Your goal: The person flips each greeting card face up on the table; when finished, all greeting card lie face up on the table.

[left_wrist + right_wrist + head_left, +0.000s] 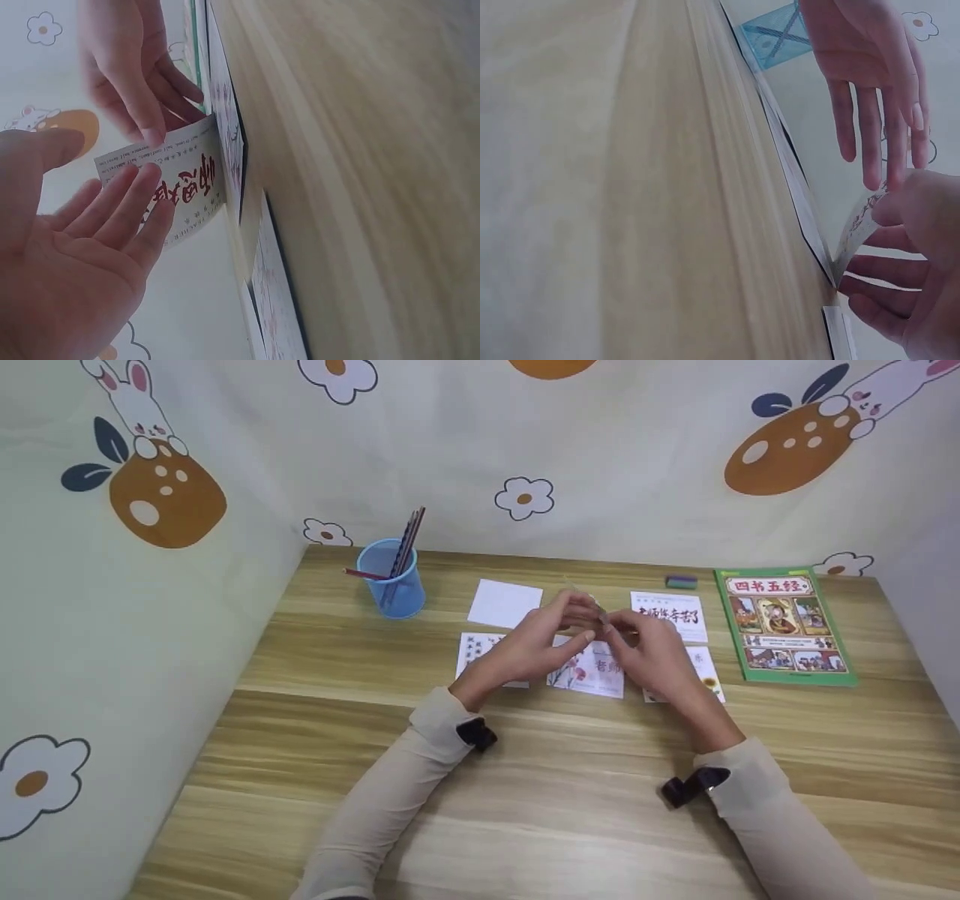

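A small white card (pixel 184 191) with red characters stands tilted on one edge on the wooden table (pixel 525 780). My right hand (pixel 619 626) pinches its raised edge between thumb and fingers, as the right wrist view shows (pixel 900 217). My left hand (pixel 576 619) meets it from the left. Its fingers (pixel 131 199) lie straight against the card's face, and the thumb is held apart. In the right wrist view the card (pixel 859 221) curves up from the table beside the other flat cards.
Several printed cards lie around the hands, among them a blank white one (pixel 506 604) and a flowered one (pixel 592 671). A blue pencil cup (pixel 391 579) stands at the back left. A green book (pixel 784 626) and a small eraser (pixel 681 581) are at the right.
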Tool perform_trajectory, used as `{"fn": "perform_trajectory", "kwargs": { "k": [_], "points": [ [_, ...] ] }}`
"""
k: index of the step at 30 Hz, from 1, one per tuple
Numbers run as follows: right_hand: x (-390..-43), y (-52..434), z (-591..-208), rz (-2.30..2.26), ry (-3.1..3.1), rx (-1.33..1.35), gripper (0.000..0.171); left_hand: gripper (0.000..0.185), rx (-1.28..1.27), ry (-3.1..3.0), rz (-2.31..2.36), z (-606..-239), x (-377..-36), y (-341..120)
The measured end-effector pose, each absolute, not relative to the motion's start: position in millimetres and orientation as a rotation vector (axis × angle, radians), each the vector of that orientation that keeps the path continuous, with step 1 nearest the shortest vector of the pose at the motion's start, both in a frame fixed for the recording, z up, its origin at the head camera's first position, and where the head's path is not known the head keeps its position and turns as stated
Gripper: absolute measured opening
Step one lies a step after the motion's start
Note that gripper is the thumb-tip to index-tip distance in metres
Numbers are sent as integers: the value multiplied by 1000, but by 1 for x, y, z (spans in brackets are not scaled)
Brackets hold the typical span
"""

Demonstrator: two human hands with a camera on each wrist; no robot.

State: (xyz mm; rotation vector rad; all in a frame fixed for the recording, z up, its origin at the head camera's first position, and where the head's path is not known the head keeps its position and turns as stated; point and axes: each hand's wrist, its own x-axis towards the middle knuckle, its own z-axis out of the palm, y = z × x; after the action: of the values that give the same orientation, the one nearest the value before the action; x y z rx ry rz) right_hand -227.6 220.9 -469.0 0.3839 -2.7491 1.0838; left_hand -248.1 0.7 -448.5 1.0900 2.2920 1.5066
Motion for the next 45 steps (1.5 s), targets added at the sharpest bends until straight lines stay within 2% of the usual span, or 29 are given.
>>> {"fn": "perform_trajectory", "kwargs": {
  "k": [9,12,15,17,19,24,28,33,45],
  "points": [
    [-228,217,-465,1394,-2422,288,34,36,1008,2476,1305,-451,-249,0],
    [-227,216,-463,1473,-2330,260,55,34,1014,2487,1276,-452,-250,-2],
    [-226,216,-461,1510,-2307,233,77,41,1016,2466,1312,-453,-251,-3],
    [-227,217,-462,1515,-2317,227,85,46,1006,2460,1345,-453,-251,-3],
    [-227,218,-463,1483,-2344,229,81,50,992,2476,1368,-454,-252,-4],
    [-230,221,-468,1326,-2431,231,53,51,902,2565,1363,-455,-254,-8],
    [-230,220,-472,1241,-2518,264,34,57,867,2642,1172,-454,-253,-10],
    [-228,218,-474,1111,-2639,319,37,70,823,2664,950,-453,-251,-11],
    [-227,219,-475,986,-2829,307,47,75,832,2678,824,-454,-249,-17]
  ]
}}
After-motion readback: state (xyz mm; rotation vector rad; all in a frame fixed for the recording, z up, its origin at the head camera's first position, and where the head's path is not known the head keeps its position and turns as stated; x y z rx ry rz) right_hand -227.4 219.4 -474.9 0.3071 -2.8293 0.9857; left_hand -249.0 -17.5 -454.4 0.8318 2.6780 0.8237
